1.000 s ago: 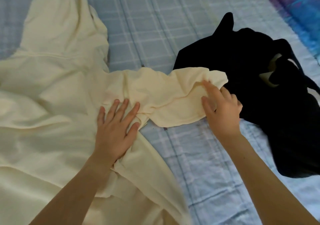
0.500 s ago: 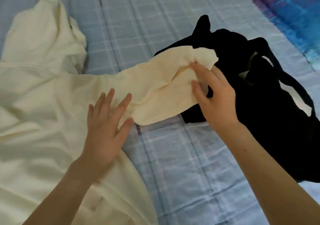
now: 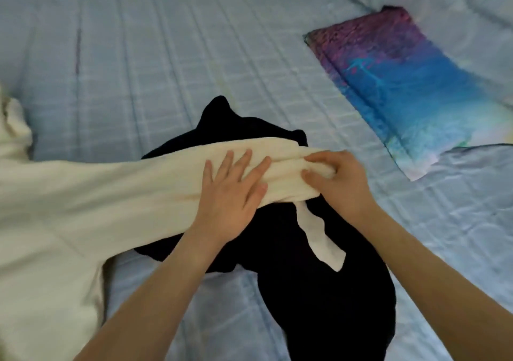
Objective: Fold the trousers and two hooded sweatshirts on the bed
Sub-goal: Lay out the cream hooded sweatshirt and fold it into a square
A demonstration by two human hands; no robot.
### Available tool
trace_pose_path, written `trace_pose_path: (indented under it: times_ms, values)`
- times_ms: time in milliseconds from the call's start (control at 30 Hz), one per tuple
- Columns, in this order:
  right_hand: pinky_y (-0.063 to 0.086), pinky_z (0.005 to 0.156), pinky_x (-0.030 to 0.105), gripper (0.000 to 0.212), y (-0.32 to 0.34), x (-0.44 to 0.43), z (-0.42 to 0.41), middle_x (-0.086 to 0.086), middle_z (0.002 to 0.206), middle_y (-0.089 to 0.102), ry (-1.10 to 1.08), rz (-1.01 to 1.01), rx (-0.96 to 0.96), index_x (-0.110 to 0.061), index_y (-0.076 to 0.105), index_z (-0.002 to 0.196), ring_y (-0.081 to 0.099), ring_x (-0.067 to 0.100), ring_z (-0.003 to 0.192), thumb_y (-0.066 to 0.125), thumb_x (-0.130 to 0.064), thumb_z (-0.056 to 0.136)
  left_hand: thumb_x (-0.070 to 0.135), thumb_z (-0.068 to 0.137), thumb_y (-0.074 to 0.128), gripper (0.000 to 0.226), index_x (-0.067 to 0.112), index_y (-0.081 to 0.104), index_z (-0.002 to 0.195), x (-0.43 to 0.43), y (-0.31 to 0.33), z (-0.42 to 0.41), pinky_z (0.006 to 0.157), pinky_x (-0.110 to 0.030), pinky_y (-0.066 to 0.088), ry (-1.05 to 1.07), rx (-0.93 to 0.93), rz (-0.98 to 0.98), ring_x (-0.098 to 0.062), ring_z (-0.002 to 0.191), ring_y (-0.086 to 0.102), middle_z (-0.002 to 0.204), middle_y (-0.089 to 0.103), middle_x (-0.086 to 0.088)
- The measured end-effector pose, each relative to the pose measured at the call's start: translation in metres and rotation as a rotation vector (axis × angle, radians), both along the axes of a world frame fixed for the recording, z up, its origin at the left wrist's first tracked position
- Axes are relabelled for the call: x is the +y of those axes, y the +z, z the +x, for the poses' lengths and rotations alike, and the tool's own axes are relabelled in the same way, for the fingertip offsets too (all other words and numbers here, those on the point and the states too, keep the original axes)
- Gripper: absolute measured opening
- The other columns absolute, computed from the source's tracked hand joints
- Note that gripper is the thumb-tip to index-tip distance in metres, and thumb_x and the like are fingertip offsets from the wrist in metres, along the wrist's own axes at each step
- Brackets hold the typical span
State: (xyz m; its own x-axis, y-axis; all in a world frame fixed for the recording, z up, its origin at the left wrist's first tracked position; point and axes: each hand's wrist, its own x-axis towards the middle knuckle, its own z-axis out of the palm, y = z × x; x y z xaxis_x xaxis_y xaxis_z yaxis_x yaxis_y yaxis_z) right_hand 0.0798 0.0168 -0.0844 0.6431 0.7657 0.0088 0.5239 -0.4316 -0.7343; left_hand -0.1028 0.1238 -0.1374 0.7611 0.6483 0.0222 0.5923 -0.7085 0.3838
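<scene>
A cream hooded sweatshirt [image 3: 55, 208] lies spread at the left of the bed. Its sleeve [image 3: 155, 183] stretches right across a crumpled black garment [image 3: 319, 291], which has a white strip [image 3: 319, 238] showing. My left hand [image 3: 230, 194] lies flat with fingers spread on the sleeve. My right hand [image 3: 336, 183] pinches the cuff end of that sleeve, over the black garment. I cannot tell whether the black garment is the trousers or the other sweatshirt.
The bed [image 3: 166, 55] is covered with a light blue checked sheet. A purple and blue patterned pillow [image 3: 402, 83] lies at the upper right, with pale bedding behind it.
The sleeve has been pulled out straight to the right over the black garment. My left hand slid right along it toward the cuff. The view shifted right, showing the pillow.
</scene>
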Motion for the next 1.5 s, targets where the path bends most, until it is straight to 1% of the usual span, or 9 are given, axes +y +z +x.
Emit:
trace_pose_path:
  times_ms: [200,300,433,767,900,967,1267,1433,1500]
  values:
    - [0.045,0.069,0.006,0.035,-0.037,0.006,-0.001,-0.010,0.097,0.064,-0.130,0.106,0.245,-0.027,0.063,0.119,0.062,-0.002,0.088,0.073,-0.016,0.087,0.059,0.096,0.001,0.059,0.048,0.007,0.153,0.000,-0.048,0.001,0.120,-0.053,-0.005,-0.013,0.101,0.000,-0.021,0.153,-0.001,0.165,0.008,0.008]
    - [0.054,0.075,0.015,0.043,-0.020,0.008,-0.001,-0.006,0.102,0.067,-0.219,0.320,0.399,-0.028,0.061,0.121,0.068,0.009,0.095,0.072,-0.006,0.086,0.057,0.097,0.018,0.054,0.051,0.020,0.150,0.001,-0.018,0.005,0.122,-0.043,-0.007,0.048,-0.132,-0.283,-0.006,0.151,0.001,0.163,0.012,0.015]
    - [0.060,0.075,0.029,0.010,-0.009,0.020,-0.016,0.005,0.089,0.071,-0.437,0.585,1.179,-0.009,0.062,0.106,0.069,0.014,0.081,0.055,-0.010,0.099,0.036,0.104,0.043,0.039,0.040,0.046,0.143,-0.011,0.022,0.026,0.118,-0.021,0.019,0.161,-0.646,-0.783,0.014,0.136,0.030,0.148,0.041,0.025]
    - [0.044,0.108,0.040,0.047,-0.015,0.018,-0.050,0.014,0.128,0.067,-0.138,0.619,1.590,-0.007,0.066,0.129,0.064,0.025,0.120,0.035,-0.030,0.103,0.045,0.101,0.036,0.046,0.035,0.040,0.145,-0.023,0.019,0.046,0.121,-0.029,0.022,0.269,-0.924,-1.069,0.003,0.140,0.033,0.153,0.037,0.018]
    - [0.046,0.108,0.032,0.040,-0.005,0.021,-0.077,-0.001,0.132,0.066,0.089,0.409,1.033,-0.018,0.059,0.138,0.060,0.012,0.125,0.041,-0.014,0.102,0.088,0.073,0.048,0.086,0.037,0.045,0.143,-0.013,0.010,0.032,0.119,-0.042,0.028,0.234,-0.808,-1.145,-0.012,0.144,0.035,0.153,0.041,0.012]
    - [0.039,0.114,0.033,0.040,0.003,0.023,-0.088,-0.010,0.136,0.063,0.126,0.373,0.777,-0.024,0.052,0.143,0.055,0.005,0.129,0.043,-0.016,0.105,0.067,0.092,0.043,0.060,0.041,0.035,0.146,-0.021,0.038,0.015,0.121,-0.026,0.021,0.243,-0.790,-0.997,0.002,0.144,0.025,0.154,0.029,0.022]
    - [0.047,0.107,0.038,0.040,0.014,0.038,-0.205,0.002,0.136,0.064,0.273,0.400,1.012,-0.019,0.055,0.138,0.060,0.017,0.126,0.036,-0.005,0.105,0.019,0.098,0.057,0.042,0.026,0.054,0.139,-0.009,0.079,-0.121,0.108,-0.026,0.043,0.349,-0.984,-0.890,0.003,0.122,0.055,0.135,0.061,0.012]
    - [0.033,0.115,0.023,0.050,0.000,0.058,-0.276,-0.021,0.153,0.040,0.401,0.213,0.251,-0.047,0.056,0.131,0.033,-0.003,0.143,0.067,-0.014,0.094,0.006,0.103,0.040,0.038,0.025,0.060,0.129,0.001,0.068,-0.233,0.101,-0.051,0.050,0.573,-1.168,-1.013,-0.017,0.118,0.063,0.127,0.067,0.003]
    - [0.033,0.116,0.022,0.057,-0.006,0.068,-0.312,-0.024,0.149,0.045,0.442,0.186,0.342,-0.051,0.049,0.134,0.037,-0.008,0.138,0.070,-0.019,0.092,0.006,0.102,0.044,0.037,0.027,0.059,0.129,0.001,0.065,-0.269,0.100,-0.044,0.051,0.594,-1.164,-1.054,-0.013,0.116,0.064,0.124,0.068,0.006]
